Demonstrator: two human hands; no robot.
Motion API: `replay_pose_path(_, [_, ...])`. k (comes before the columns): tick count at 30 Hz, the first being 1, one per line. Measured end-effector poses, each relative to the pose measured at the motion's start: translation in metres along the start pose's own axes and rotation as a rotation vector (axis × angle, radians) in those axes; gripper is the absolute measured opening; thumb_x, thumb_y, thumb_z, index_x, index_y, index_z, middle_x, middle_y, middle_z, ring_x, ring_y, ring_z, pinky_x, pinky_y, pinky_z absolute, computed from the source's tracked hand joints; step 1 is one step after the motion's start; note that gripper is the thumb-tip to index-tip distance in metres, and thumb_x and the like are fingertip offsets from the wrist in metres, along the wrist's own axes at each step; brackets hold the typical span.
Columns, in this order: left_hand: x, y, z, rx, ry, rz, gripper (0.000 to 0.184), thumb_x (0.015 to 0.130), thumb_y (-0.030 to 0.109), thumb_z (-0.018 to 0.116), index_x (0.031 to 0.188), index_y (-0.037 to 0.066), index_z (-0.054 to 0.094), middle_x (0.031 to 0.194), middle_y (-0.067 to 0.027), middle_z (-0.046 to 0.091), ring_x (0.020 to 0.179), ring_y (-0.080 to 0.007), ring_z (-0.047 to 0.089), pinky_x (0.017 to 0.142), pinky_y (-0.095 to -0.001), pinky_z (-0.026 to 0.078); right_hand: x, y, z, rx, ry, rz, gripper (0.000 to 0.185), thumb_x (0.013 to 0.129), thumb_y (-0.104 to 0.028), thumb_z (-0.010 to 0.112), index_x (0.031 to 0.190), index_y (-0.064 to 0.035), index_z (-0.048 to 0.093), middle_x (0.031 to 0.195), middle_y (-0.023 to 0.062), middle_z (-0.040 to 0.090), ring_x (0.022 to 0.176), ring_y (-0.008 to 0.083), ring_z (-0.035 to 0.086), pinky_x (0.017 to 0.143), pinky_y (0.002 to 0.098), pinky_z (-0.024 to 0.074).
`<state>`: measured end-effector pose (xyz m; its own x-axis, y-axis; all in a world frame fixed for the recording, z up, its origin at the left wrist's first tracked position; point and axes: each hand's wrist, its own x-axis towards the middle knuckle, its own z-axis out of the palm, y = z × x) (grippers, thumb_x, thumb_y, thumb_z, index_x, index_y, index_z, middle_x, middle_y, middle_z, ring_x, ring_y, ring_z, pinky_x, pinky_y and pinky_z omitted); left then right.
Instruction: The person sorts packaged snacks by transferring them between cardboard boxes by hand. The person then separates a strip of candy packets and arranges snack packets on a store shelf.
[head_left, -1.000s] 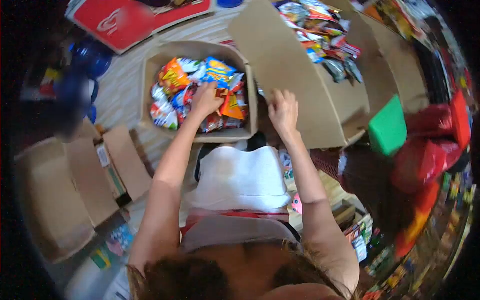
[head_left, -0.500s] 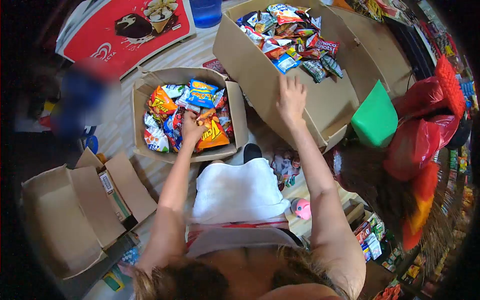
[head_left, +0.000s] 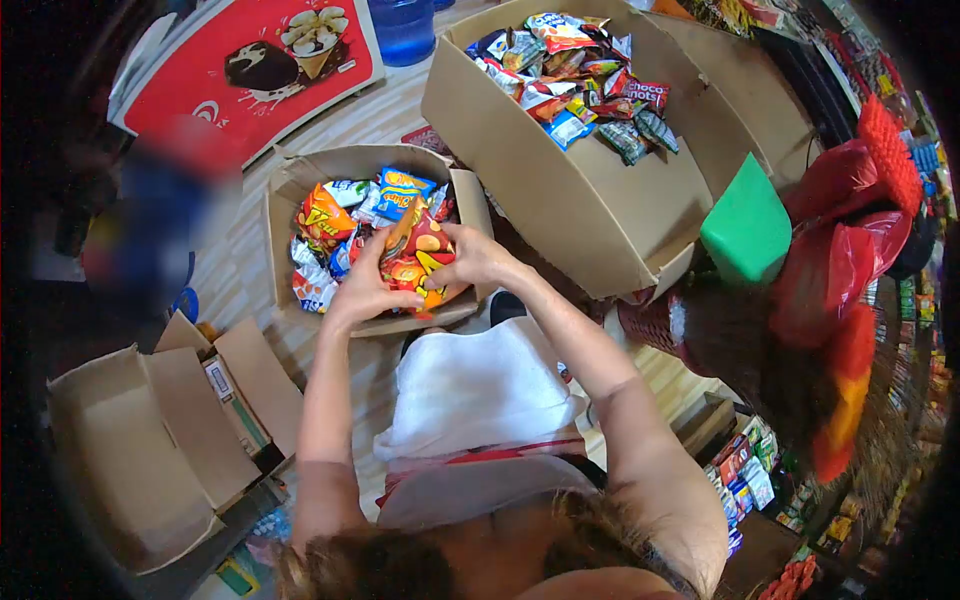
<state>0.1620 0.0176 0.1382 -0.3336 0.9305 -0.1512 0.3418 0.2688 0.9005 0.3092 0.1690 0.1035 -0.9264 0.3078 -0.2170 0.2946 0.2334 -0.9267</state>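
Both hands hold an orange and red snack packet (head_left: 408, 268) over the front part of a smaller cardboard box (head_left: 279, 200). My left hand (head_left: 368, 285) grips its left side, fingers curved and thumb along the lower edge. On the right side, my right hand (head_left: 474, 257) has its fingers bent around the packet. Under and behind it in the box lie more packets, among them a blue one (head_left: 402, 193), an orange one (head_left: 322, 216) and a white one (head_left: 312, 280).
A large cardboard box (head_left: 540, 180) with many small packets stands at the upper right. Beside it are a green object (head_left: 747, 225) and red bags (head_left: 835, 270). An open carton (head_left: 120, 450) lies lower left, a red ice-cream panel (head_left: 245, 85) upper left.
My right hand has left the large box's edge and moved left onto the snack packet. My left hand has shifted slightly down, and the packet is now raised between both hands.
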Motion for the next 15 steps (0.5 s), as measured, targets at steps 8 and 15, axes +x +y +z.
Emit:
replay_pose_path(8, [0.026,-0.058,-0.052,-0.024,0.315,-0.098,0.059,0.055,0.015,0.085,0.102,-0.006,0.056,0.092,-0.0122,0.065,0.081,-0.0176,0.063,0.073,-0.0305,0.052,0.02,-0.004,-0.067,-0.307,0.461,-0.084,0.027,0.08,-0.016,0.066,0.101,-0.0004,0.062,0.089,0.0127,0.066,0.08,0.0188,0.063,0.071,0.0315,0.0496])
replay_pose_path(15, [0.045,-0.152,-0.115,-0.145,0.606,-0.462,0.067,0.062,0.02,0.083,0.114,-0.007,0.051,0.101,-0.0166,0.062,0.082,-0.02,0.064,0.071,-0.0301,0.053,0.084,0.033,-0.228,-0.643,0.754,0.193,0.045,0.065,-0.014,0.066,0.11,-0.0137,0.062,0.106,0.0154,0.063,0.102,0.0314,0.059,0.086,0.0403,0.0465])
